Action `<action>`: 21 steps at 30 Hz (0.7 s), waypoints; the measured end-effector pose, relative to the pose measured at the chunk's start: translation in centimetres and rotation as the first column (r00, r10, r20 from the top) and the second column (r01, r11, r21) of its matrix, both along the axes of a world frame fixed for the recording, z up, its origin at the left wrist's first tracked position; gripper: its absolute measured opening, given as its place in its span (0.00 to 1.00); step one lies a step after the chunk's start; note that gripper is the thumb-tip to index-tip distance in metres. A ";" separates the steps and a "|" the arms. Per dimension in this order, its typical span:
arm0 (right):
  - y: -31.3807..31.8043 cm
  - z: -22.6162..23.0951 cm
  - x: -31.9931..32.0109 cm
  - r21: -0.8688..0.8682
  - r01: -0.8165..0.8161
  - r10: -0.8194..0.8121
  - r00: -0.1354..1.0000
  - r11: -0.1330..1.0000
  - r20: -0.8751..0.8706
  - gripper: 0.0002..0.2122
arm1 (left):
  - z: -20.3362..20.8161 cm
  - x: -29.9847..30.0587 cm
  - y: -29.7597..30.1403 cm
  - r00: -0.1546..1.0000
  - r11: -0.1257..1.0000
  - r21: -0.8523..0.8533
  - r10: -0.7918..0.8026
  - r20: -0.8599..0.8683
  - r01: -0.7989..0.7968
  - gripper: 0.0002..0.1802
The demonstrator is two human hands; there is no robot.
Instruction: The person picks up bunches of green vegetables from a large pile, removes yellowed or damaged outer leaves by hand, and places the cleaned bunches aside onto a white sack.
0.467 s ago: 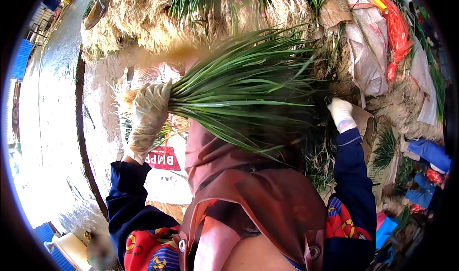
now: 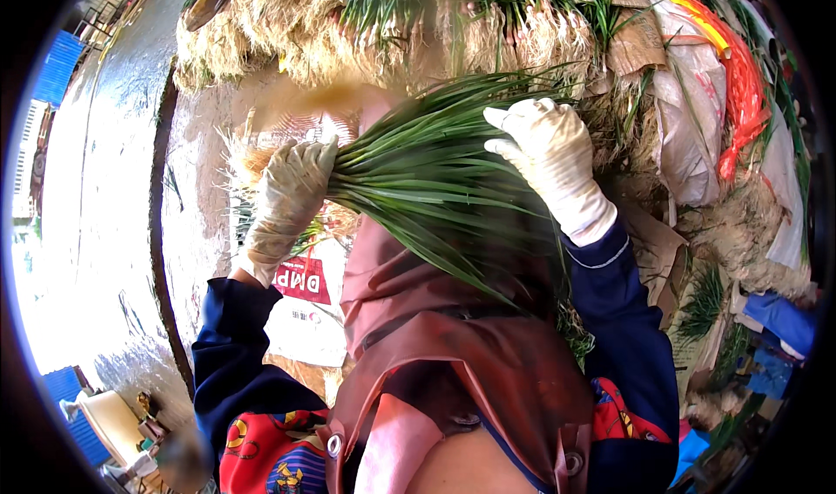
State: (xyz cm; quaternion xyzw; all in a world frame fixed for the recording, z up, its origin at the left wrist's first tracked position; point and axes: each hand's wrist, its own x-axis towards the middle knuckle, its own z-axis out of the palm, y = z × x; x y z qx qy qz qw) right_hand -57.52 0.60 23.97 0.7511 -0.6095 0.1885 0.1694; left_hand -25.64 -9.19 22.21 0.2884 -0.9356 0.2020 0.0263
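A thick bunch of long green leaves (image 2: pixel 435 180) with pale roots at its left end lies across the middle of the view. My left hand (image 2: pixel 292 193), in a dirty pale glove, grips the bunch near the root end. My right hand (image 2: pixel 549 159), in a white glove, rests on top of the green leaves, fingers curled over them. Both arms wear dark blue sleeves. A brown apron (image 2: pixel 453 346) covers my lap just below the bunch.
A heap of similar bunches with straw-coloured roots (image 2: pixel 366 32) is piled ahead. A white printed sack (image 2: pixel 305 302) lies under the left arm. Orange mesh and white bags (image 2: pixel 740 84) sit at the right. Wet ground (image 2: pixel 104 189) stretches at the left, with a pale basin (image 2: pixel 113 420) at the lower left.
My right hand has moved from the far right side of the leaves up onto the top of the bunch. The bunch sits closer to me; the left hand keeps its grip.
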 end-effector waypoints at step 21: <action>-9.2 2.0 2.4 0.303 -0.473 0.397 0.874 0.827 0.278 0.16 | 0.9 1.0 -0.7 0.987 0.952 -0.277 -0.100 0.124 0.131 0.23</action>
